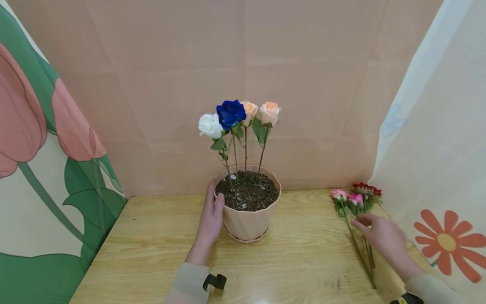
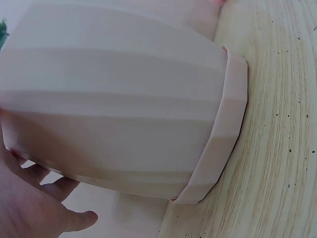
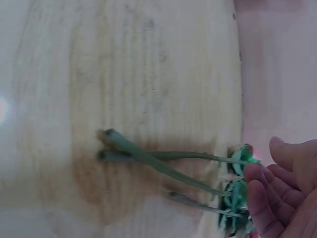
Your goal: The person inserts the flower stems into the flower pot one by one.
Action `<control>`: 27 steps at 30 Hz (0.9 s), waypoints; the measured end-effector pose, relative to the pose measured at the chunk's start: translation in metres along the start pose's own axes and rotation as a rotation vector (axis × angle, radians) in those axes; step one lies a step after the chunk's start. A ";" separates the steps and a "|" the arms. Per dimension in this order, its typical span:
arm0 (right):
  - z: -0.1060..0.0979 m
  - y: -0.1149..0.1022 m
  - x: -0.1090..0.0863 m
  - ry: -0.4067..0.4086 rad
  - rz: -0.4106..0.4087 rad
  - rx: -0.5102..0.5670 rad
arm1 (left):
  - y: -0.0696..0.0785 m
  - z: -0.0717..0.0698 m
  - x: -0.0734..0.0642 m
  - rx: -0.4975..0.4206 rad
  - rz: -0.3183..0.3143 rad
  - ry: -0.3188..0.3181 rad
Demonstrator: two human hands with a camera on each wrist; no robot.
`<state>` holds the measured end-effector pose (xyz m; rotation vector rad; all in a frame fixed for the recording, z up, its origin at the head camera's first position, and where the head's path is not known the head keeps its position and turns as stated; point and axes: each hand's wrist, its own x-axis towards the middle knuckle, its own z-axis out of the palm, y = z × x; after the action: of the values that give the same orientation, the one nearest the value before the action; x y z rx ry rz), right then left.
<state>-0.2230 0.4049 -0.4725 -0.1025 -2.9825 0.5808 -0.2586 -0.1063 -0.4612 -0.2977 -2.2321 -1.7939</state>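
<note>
Right hand, fingers loose, at flowers; crossed stems could snag, dragging extras. Left hand, relaxed, touches pot.

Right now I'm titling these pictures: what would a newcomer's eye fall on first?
The deep-blue, many-petalled rose stands out first, between a white rose and two pale-peach roses in the central round, faceted, pale-pink pot. Next come two pink flowers and a dark-red flower lying at the right of the pale wooden table. The left hand touches the pot's left side; the right hand is by green stems.
</note>
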 end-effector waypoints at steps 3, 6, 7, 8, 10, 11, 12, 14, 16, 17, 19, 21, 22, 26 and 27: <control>0.007 0.005 0.001 -0.052 0.025 0.010 | -0.001 0.000 0.000 -0.004 -0.001 -0.001; 0.013 0.007 0.002 -0.108 0.055 0.023 | -0.002 0.001 0.001 -0.006 -0.004 0.000; 0.015 0.008 0.002 -0.122 0.063 0.025 | -0.003 0.001 0.001 -0.007 -0.006 0.000; 0.016 0.008 0.002 -0.125 0.063 0.024 | -0.003 0.001 0.001 -0.007 -0.007 0.001; 0.019 0.009 0.003 -0.119 0.063 0.013 | -0.003 0.001 0.002 -0.008 -0.007 0.001; 0.021 0.010 0.004 -0.112 0.062 0.006 | -0.003 0.001 0.002 -0.010 -0.006 0.000; 0.023 0.011 0.004 -0.107 0.060 0.000 | -0.002 0.001 0.001 -0.013 -0.006 -0.001; 0.027 0.013 0.005 -0.094 0.053 -0.012 | -0.001 0.001 0.001 -0.014 -0.003 0.001; 0.030 0.015 0.006 -0.084 0.052 -0.022 | 0.000 0.001 0.001 -0.014 -0.002 0.001; 0.032 0.015 0.006 -0.082 0.051 -0.023 | 0.000 0.001 0.001 -0.013 -0.003 0.000; 0.034 0.016 0.006 -0.078 0.051 -0.023 | 0.001 0.001 0.001 -0.012 -0.005 0.000; 0.035 0.016 0.007 -0.080 0.051 -0.023 | 0.001 0.001 0.001 -0.014 -0.008 -0.001; 0.035 0.016 0.007 -0.079 0.054 -0.024 | 0.001 0.002 0.001 -0.016 -0.008 -0.002; 0.036 0.014 0.009 -0.096 0.070 -0.020 | 0.001 0.002 0.001 -0.017 -0.011 0.001; 0.036 0.014 0.009 -0.091 0.074 -0.022 | 0.001 0.002 0.001 -0.016 -0.010 0.002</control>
<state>-0.2357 0.4054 -0.5105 -0.1936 -3.0855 0.5765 -0.2597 -0.1046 -0.4602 -0.2878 -2.2222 -1.8173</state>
